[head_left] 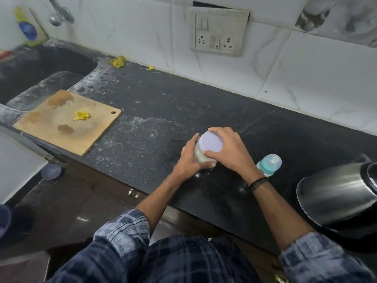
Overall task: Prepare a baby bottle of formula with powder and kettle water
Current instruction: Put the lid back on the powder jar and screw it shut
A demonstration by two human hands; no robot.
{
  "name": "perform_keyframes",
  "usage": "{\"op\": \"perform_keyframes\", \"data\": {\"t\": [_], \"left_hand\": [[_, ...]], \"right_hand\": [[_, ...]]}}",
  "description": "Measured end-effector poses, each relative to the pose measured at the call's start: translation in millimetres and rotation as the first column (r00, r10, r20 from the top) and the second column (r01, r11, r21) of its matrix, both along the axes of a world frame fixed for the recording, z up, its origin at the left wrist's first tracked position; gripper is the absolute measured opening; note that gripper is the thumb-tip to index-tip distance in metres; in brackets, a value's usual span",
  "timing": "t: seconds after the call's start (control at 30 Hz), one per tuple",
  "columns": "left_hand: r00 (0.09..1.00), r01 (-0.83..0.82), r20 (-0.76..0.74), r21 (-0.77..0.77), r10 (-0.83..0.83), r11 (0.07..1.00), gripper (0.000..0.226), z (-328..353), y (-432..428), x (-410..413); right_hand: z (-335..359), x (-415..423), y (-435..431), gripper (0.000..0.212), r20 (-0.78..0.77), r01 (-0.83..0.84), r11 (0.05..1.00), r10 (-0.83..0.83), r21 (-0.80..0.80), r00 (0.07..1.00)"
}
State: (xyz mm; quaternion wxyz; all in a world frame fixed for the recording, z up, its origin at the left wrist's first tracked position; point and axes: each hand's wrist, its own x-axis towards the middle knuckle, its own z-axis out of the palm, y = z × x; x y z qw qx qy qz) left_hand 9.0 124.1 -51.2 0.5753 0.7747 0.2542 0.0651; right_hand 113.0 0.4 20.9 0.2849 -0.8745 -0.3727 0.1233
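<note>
Hands sit close together, both clamped on one jar (199, 154) of pale powder that stands on the black countertop (163, 111). The left hand (187, 158) wraps the jar's glassy side, fingers round its far left and thumb across its near face. The right hand (228, 149) comes over from the right, and its curled fingers and thumb grip the rim of the white lid (211, 142), which is on the jar. A dark band (258, 183) circles the right wrist.

Just right of the jar, behind the right wrist, stands the baby bottle (269, 163) with its teal collar and teat on. Farther right of the jar is a steel kettle (336, 193), partly cut off by the picture's edge. Well to the jar's left a wooden cutting board (67, 121) carries a yellow scrap (81, 115), with the sink (40, 66) beyond it. On the tiled wall behind the jar hangs a socket panel (218, 31).
</note>
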Motion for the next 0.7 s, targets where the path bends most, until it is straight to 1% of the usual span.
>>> {"op": "perform_keyframes", "data": {"t": [0.1, 0.23, 0.33, 0.5, 0.6, 0.7], "left_hand": [[0.999, -0.027, 0.031, 0.008, 0.026, 1.0, 0.113, -13, 1, 7], [0.997, -0.035, 0.067, 0.037, 0.032, 0.999, 0.09, -7, 3, 10], [0.998, -0.015, 0.064, 0.056, 0.011, 0.998, 0.091, -7, 6, 11], [0.999, -0.003, 0.049, 0.084, -0.001, 0.996, 0.094, -8, 9, 13], [0.999, -0.013, 0.038, 0.096, 0.01, 0.995, 0.097, -10, 8, 13], [0.999, -0.009, 0.045, 0.101, 0.004, 0.995, 0.094, -14, 8, 12]], "right_hand": [[1, 3, 4, 0.074, 0.014, -0.035, 0.998, 0.036, -0.06, 0.999], [2, 5, 11, 0.074, 0.027, -0.071, 0.993, 0.074, -0.097, 0.997], [0, 5, 13, 0.073, 0.046, -0.077, 0.988, 0.084, -0.137, 0.995], [-4, 2, 16, 0.075, 0.077, 0.009, 0.99, 0.002, -0.141, 0.997], [-6, -3, 18, 0.079, 0.12, 0.052, 0.987, -0.034, -0.149, 0.992], [-8, -6, 20, 0.084, 0.169, 0.094, 0.981, -0.064, -0.171, 0.983]]}}
